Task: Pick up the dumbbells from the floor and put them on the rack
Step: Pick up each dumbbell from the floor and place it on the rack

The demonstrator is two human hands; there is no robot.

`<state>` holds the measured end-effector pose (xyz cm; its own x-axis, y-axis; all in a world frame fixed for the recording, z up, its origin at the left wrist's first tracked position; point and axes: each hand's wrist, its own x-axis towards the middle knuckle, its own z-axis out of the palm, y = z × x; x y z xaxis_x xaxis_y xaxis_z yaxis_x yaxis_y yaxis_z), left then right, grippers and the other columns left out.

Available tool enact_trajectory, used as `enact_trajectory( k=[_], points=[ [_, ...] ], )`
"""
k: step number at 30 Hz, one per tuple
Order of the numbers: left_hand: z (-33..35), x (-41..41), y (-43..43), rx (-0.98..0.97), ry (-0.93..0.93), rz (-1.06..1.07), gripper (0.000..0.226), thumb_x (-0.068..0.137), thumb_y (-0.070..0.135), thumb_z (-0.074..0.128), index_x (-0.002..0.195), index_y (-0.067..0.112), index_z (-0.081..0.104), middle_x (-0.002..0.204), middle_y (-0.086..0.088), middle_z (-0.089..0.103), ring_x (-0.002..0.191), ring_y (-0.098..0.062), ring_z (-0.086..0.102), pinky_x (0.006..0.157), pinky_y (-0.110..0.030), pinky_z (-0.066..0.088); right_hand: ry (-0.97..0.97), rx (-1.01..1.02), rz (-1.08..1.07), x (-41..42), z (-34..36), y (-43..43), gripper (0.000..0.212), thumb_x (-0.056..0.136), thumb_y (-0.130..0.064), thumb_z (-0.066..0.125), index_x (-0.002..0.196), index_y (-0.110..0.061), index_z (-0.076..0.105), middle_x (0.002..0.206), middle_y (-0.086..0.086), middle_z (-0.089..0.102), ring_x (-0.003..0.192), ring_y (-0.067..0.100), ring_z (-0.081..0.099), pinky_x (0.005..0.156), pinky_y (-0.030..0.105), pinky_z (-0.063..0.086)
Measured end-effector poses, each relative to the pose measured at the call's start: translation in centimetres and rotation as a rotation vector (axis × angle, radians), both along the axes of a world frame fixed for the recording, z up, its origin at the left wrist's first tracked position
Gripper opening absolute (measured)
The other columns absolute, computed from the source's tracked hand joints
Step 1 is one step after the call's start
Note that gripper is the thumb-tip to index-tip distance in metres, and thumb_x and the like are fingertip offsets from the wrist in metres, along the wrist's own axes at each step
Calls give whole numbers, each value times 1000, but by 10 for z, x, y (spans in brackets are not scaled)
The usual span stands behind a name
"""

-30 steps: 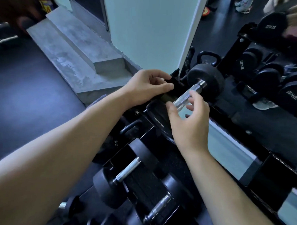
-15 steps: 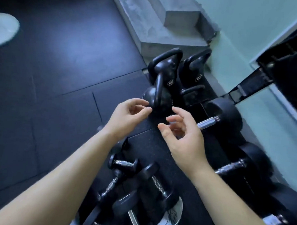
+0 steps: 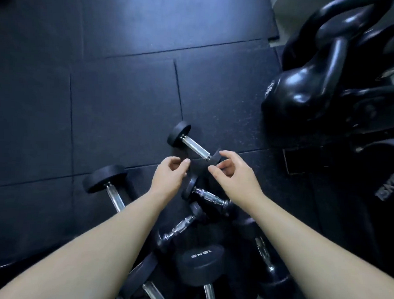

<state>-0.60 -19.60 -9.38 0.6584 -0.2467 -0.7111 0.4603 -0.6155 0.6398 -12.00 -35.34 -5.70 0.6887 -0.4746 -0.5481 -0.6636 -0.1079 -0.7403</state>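
Several black dumbbells with chrome handles lie in a loose pile on the dark rubber floor. A small dumbbell (image 3: 194, 146) lies farthest out, just beyond my fingertips. Another small dumbbell (image 3: 208, 195) lies between my wrists, and a larger dumbbell (image 3: 110, 184) rests to the left. A head marked 15KG (image 3: 200, 262) faces up near the bottom. My left hand (image 3: 170, 174) and my right hand (image 3: 232, 173) hover over the pile, fingers loosely curled and apart, holding nothing. The rack is out of view except a dark edge (image 3: 326, 159) at the right.
Black kettlebells (image 3: 318, 87) stand at the upper right. A large black weight marked in KG (image 3: 388, 187) sits at the right edge. Bare rubber floor tiles (image 3: 104, 88) stretch to the left and beyond the pile.
My hands let go of the dumbbell placed on the rack. My view swung down from the rack to the floor, and both empty hands came down over the pile.
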Motion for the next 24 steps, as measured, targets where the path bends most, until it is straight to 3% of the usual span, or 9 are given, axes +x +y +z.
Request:
enact_trajectory(
  k=[4,7,11,15,20,24],
  points=[
    [-91,21,-4,31,33,30,83,77,67,63,140,14,53,122,1,66,116,-25,70,108,-50,54,39,-91,178,51,-101,-13,58,89,-51,74,141,-31,56,112,-9,69,104,13,67,100,34,53],
    [-152,40,-14,-1,59,73,93,73,72,60,145,14,49,123,4,62,121,-26,67,110,-51,52,42,-140,312,84,-161,-25,65,91,-53,71,148,-30,50,122,-5,65,115,16,64,105,36,50],
    [-211,58,-32,-120,69,116,81,73,74,61,132,18,58,122,3,71,115,-24,70,105,-49,55,73,-167,429,109,-217,-41,73,91,-55,70,155,-36,39,130,-2,63,118,18,63,108,36,48],
    [-237,65,-53,-310,132,184,31,101,47,60,115,20,62,106,-3,75,98,-20,74,96,-42,59,121,-190,561,124,-249,-57,84,88,-62,70,159,-44,29,118,-8,71,111,16,67,103,34,50],
    [-244,66,-67,-407,203,313,39,103,39,62,132,15,53,103,-7,73,87,-19,76,82,-39,66,186,-194,695,140,-267,-65,87,89,-65,65,161,-46,21,112,-3,71,97,14,65,93,29,47],
    [-246,61,-68,-436,213,379,38,103,33,64,134,13,54,113,-13,74,88,-22,78,69,-37,67,129,-171,733,138,-266,-61,60,93,-56,64,148,-54,41,71,-10,59,59,5,52,70,28,45]
  ],
)
